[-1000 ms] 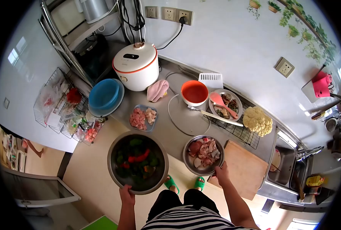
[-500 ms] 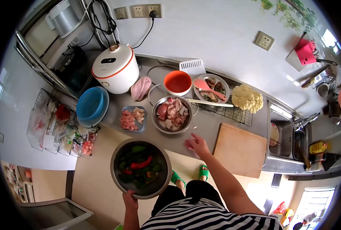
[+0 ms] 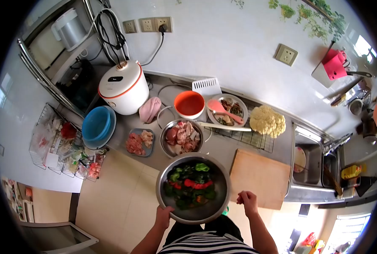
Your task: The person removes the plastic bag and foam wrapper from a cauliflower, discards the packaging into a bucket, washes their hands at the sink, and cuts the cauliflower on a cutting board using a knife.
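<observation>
My left hand [image 3: 164,215] grips the near left rim of a large steel bowl [image 3: 220,192], held up in front of the counter. Green peppers [image 3: 202,167] and red chillies [image 3: 197,184] lie inside it. To the right of the bowl, apart from it, is my right hand [image 3: 248,201], its fingers curled in; I see nothing in them. It is near the front edge of a wooden cutting board [image 3: 260,178]. Just behind the large bowl stands a smaller steel bowl of raw meat pieces [image 3: 183,136].
A blue tray of minced meat [image 3: 135,144], an orange bowl [image 3: 189,104], a plate with a pink spoon [image 3: 224,111] and a cauliflower [image 3: 267,121] are on the counter. A rice cooker [image 3: 123,88] and blue basins [image 3: 96,125] stand left, a sink [image 3: 310,154] right.
The large bowl has moved right and toward the counter in my left hand. My right hand has drawn back from the counter toward my body and right, its fingers now curled.
</observation>
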`<state>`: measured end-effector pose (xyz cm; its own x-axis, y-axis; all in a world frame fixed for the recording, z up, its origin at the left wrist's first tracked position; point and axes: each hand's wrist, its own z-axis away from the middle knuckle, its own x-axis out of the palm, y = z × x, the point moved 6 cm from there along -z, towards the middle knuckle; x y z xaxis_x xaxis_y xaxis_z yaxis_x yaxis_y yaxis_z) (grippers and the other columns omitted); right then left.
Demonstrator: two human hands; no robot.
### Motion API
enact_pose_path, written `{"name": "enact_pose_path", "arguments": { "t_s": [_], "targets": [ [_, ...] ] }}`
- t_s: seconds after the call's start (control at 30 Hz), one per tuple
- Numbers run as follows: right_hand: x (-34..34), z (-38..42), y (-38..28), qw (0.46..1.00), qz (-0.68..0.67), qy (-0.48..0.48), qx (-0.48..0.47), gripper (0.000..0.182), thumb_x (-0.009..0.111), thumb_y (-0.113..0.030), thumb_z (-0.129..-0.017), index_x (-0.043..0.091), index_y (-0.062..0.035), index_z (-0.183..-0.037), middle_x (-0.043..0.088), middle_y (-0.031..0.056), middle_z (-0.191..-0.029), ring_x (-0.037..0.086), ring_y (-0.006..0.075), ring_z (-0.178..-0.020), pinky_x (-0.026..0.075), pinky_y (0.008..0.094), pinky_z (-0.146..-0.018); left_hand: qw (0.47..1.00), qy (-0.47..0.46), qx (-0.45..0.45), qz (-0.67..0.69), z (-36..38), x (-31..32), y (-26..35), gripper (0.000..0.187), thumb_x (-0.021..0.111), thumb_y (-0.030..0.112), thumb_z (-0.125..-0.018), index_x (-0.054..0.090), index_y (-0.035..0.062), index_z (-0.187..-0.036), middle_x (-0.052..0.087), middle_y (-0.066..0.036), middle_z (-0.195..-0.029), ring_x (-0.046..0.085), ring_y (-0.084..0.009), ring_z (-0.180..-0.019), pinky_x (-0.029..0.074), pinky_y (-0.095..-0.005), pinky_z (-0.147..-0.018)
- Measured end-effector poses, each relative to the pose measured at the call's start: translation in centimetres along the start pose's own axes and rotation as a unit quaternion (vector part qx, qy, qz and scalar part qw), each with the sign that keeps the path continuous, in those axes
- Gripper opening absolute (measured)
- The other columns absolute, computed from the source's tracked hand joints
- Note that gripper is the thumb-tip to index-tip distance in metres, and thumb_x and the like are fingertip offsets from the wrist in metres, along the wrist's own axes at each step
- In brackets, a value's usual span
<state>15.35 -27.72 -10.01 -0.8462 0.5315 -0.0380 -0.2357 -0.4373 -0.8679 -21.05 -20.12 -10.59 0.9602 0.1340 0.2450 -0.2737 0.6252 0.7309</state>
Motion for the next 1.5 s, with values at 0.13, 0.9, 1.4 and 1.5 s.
{"name": "enact_pose_path", "arguments": {
  "t_s": [0.13,0.9,1.4,1.5],
  "targets": [
    [-3.3,0.4,-0.5,0.999,-0.009,0.032,-0.014,0.023,0.053,-0.016,-0.087,0.060,0.0041,-0.080,0.059,0.0085,-0.063,0.056,0.0149,-0.052,0.047,0.0256,-0.051,0.998,-0.002,-0.023,0.065,-0.3,5.5,1.5,0.005,0.057,0.005,-0.072,0.052,0.0050,-0.073,0.049,0.000,-0.065,0.047,-0.0099,-0.055,0.035,-0.0253,-0.046],
    [-15.7,3.5,3.4,0.969,-0.074,0.233,-0.016,0.022,0.052,-0.017,-0.090,0.061,0.0031,-0.084,0.058,0.0074,-0.064,0.056,0.0127,-0.056,0.048,0.0254,-0.052,0.983,-0.169,0.066,0.009,-26.4,16.8,18.7,0.076,0.054,0.066,-0.076,0.046,0.0054,-0.122,0.061,-0.012,-0.104,0.060,-0.0192,-0.087,0.052,-0.0325,-0.078],
    [-22.4,4.7,1.9,0.835,0.296,0.456,-0.088,0.019,0.056,-0.015,-0.085,0.062,0.0007,-0.093,0.061,0.0147,-0.078,0.060,0.0238,-0.072,0.049,0.0342,-0.066,0.830,-0.262,0.269,-0.412,-6.7,18.6,-1.1,0.045,0.061,0.012,-0.085,0.045,0.0025,-0.126,0.054,-0.006,-0.102,0.054,-0.0129,-0.087,0.047,-0.0259,-0.077],
    [-23.4,4.0,3.0,0.825,0.328,0.456,-0.057,0.026,0.054,-0.019,-0.084,0.060,0.0000,-0.101,0.059,0.0204,-0.095,0.056,0.0357,-0.090,0.044,0.0422,-0.080,0.822,-0.267,0.226,-0.449,-6.0,19.0,-4.8,0.041,0.062,0.010,-0.084,0.050,0.0035,-0.122,0.056,-0.007,-0.098,0.056,-0.0137,-0.083,0.048,-0.0264,-0.075]
  ]
}}
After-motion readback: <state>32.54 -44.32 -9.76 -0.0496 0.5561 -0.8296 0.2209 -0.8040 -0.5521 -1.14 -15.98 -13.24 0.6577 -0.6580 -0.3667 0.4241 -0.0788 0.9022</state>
